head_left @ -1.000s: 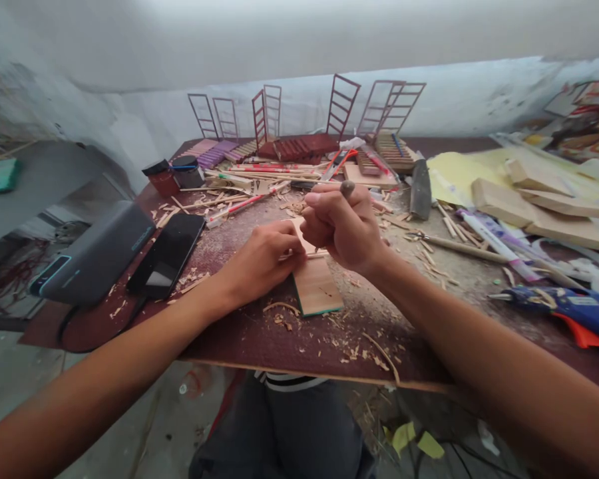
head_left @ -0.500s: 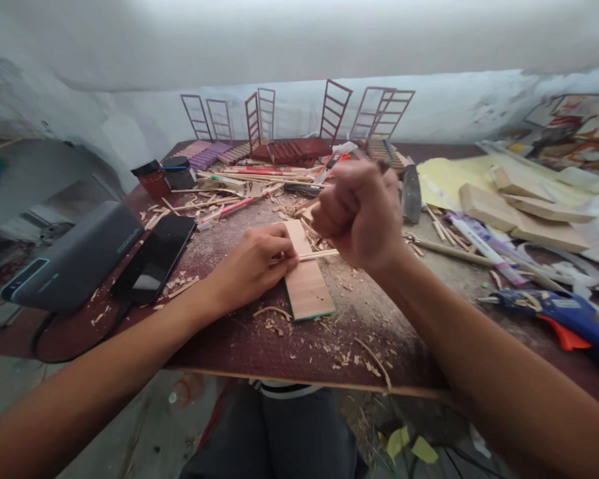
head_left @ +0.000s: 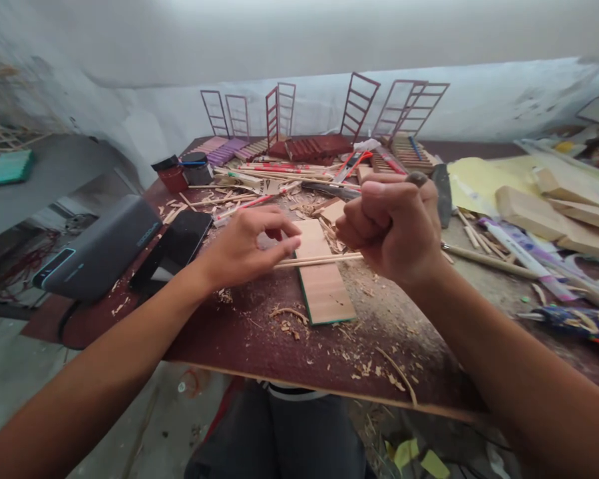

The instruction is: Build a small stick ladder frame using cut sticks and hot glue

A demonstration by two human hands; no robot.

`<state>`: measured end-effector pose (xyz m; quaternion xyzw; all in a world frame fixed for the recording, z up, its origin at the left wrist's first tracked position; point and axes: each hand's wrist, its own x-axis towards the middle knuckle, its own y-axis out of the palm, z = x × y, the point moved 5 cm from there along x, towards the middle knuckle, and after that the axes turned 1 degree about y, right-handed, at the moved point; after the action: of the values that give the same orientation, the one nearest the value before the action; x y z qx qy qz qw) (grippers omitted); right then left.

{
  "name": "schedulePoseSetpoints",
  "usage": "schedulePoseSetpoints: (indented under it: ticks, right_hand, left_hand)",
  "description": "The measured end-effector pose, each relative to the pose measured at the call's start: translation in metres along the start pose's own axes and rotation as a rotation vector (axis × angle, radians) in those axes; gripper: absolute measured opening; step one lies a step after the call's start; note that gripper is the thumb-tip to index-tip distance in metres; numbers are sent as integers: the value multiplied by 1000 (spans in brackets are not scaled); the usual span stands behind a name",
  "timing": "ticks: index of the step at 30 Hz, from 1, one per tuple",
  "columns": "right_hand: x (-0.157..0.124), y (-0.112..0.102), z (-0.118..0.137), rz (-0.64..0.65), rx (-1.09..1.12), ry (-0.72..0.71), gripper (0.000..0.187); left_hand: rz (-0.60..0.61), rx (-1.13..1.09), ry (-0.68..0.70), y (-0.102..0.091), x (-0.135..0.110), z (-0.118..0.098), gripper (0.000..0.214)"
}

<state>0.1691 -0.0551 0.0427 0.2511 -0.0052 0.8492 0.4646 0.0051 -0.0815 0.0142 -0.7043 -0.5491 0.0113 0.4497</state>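
A flat pale wood board with a green edge lies on the dark red table. Two thin wooden sticks cross it side by side. My left hand hovers at their left end, thumb and forefinger slightly apart, holding nothing visible. Above their right end, my right hand is closed in a fist around a tool; its dark rounded end pokes out at the top. The fist hides the rest, so its kind is unclear. Wood shavings are scattered around the board.
Small chair-like wooden frames stand at the back. To the left are a black phone, a dark power station and paint jars. Rightward lie a glue gun, wood blocks and a long rod.
My left thumb and forefinger have come off the sticks and parted. The right fist stays raised over the sticks' right end. The view has shifted slightly left.
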Motion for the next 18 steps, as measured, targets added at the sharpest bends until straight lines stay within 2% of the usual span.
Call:
schedulePoseSetpoints:
  ticks: [2, 5, 13, 18]
  right_hand:
    - [0, 2, 0, 11, 9, -10, 53]
    - [0, 4, 0, 9, 2, -9, 55]
    - [-4, 3, -5, -49, -50, 48, 51]
    - [-4, 5, -4, -5, -60, 15, 55]
  left_hand:
    - [91, -11, 33, 8, -2, -2, 13]
    - [156, -17, 62, 18, -4, -4, 12]
    - [160, -45, 73, 24, -4, -5, 10]
    - [156, -50, 44, 23, -3, -5, 10]
